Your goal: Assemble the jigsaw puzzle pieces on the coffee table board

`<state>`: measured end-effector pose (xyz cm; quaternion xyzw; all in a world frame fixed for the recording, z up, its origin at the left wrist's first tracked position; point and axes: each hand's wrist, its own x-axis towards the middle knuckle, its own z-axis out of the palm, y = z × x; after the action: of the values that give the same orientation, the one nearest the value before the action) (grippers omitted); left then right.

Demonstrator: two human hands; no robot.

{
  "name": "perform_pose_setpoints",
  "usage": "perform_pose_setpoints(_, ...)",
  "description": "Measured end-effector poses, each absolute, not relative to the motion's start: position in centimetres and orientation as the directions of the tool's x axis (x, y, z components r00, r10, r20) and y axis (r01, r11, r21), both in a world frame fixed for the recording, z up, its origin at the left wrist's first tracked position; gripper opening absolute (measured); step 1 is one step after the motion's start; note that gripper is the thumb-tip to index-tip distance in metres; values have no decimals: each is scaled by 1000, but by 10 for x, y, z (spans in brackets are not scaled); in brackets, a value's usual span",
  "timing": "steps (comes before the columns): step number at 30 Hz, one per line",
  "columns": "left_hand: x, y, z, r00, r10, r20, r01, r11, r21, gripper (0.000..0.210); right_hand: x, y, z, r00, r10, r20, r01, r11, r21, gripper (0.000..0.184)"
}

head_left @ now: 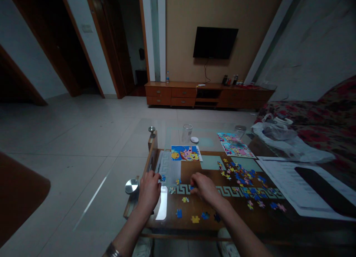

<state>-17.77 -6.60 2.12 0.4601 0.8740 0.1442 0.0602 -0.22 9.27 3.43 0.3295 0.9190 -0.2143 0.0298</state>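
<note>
My left hand [150,186] is low over the glass table [178,227], fingers curled, with a small blue puzzle piece [163,178] at its fingertips. My right hand [204,187] is pinched, and a bit of blue, seemingly another puzzle piece [191,188], shows under its fingers. Between the hands lie a yellow and blue piece [178,181] and a pale piece [172,190]. Nearer me are a yellow-green piece [185,200], a blue piece [179,213] and a yellow piece [195,219]. A cartoon picture card [186,153] lies beyond the hands.
Many loose puzzle pieces [247,181] spread on the right. Behind them are picture sheets [236,146], a glass jar [187,133], a white lid [194,140] and another jar [240,130]. Papers [283,186] with a dark flat object [324,190] and a plastic bag [289,138] lie far right.
</note>
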Motion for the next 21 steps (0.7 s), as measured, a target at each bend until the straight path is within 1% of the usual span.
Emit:
perform_pose_setpoints(4, -178, -66, 20, -569, 821, 37, 787, 531, 312, 22, -3, 92, 34, -783, 591, -193, 609, 666, -431, 18)
perform_pose_setpoints(7, -178, -66, 22, -570, 821, 33, 783, 531, 323, 21, -4, 93, 35, -824, 546, -154, 533, 653, -538, 21)
perform_pose_setpoints(9, -178, -66, 23, -573, 819, 22, 779, 536, 324, 21, -5, 95, 32, -826, 550, -126, 495, 600, -628, 18)
perform_pose_setpoints(11, -177, -66, 25, -576, 817, 20, 776, 539, 327, 22, -8, 96, 27, -792, 598, -121, 480, 489, -728, 14)
perform_pose_setpoints(14, -176, -66, 26, -580, 814, 27, 773, 540, 332, 22, -12, 96, 19, -737, 645, -199, 432, 224, -873, 6)
perform_pose_setpoints(16, -176, -66, 27, -582, 812, 26, 771, 542, 334, 22, -15, 96, 16, -731, 630, -262, 379, 56, -924, 3)
perform_pose_setpoints(17, -175, -66, 27, -583, 812, 25, 771, 543, 334, 22, -16, 96, 16, -736, 620, -273, 355, 9, -935, 3)
perform_pose_setpoints(18, -175, -66, 27, -583, 812, 24, 770, 544, 333, 22, -16, 96, 17, -741, 616, -266, 337, -2, -942, 5)
perform_pose_setpoints(19, -175, -67, 28, -584, 812, 22, 770, 545, 331, 22, -17, 96, 18, -748, 619, -240, 322, 21, -947, 6)
perform_pose_setpoints(21, -175, -67, 29, -583, 812, 18, 771, 546, 329, 22, -18, 97, 22, -759, 632, -156, 297, 124, -947, 7)
